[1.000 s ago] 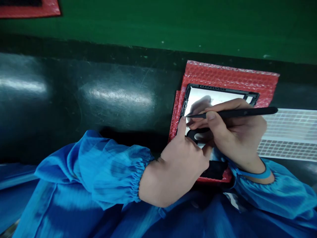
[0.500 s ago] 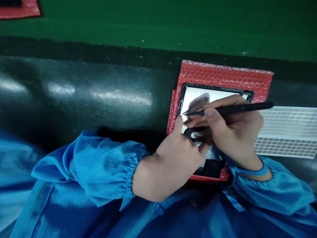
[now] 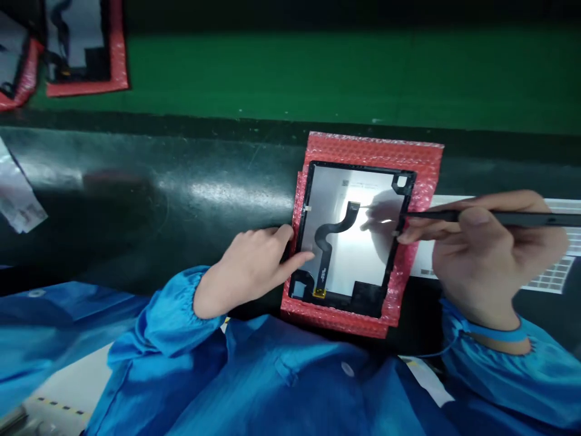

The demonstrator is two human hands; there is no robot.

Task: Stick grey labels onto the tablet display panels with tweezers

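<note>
Workbench (image 3: 118,151): dark, glossy anti-static top, scuffed, with a long light-catching sheen, bordered on the far side by a matte green surface (image 3: 318,79). Blue smock (image 3: 281,387): thin, shiny woven fabric, its sleeves gathered at elasticated cuffs, worn by the person at the bench. Red bubble-wrap pad (image 3: 372,148): soft, pimpled plastic sheet lying flat on the bench, evidently a cushion for the glass-faced item on top. Tablet display panel (image 3: 358,200): rectangular, face down to all appearances, with a pale silvery back inside a narrow black frame, centred on the pad. Flex cable (image 3: 330,229): flat, black, S-curved ribbon lying along the panel's back, ending near a small gold-coloured patch (image 3: 319,293). Left hand (image 3: 249,272): open and relaxed, fingers resting on the panel's left edge, steadying it against the pad. Right hand (image 3: 494,254): fingers and thumb closed in a pen grip around a slim black pry tool (image 3: 521,217), held low over the panel's right edge; its extreme tip is too fine to place. Blue wristband (image 3: 494,333): narrow strap at the right wrist, probably for static grounding.
</note>
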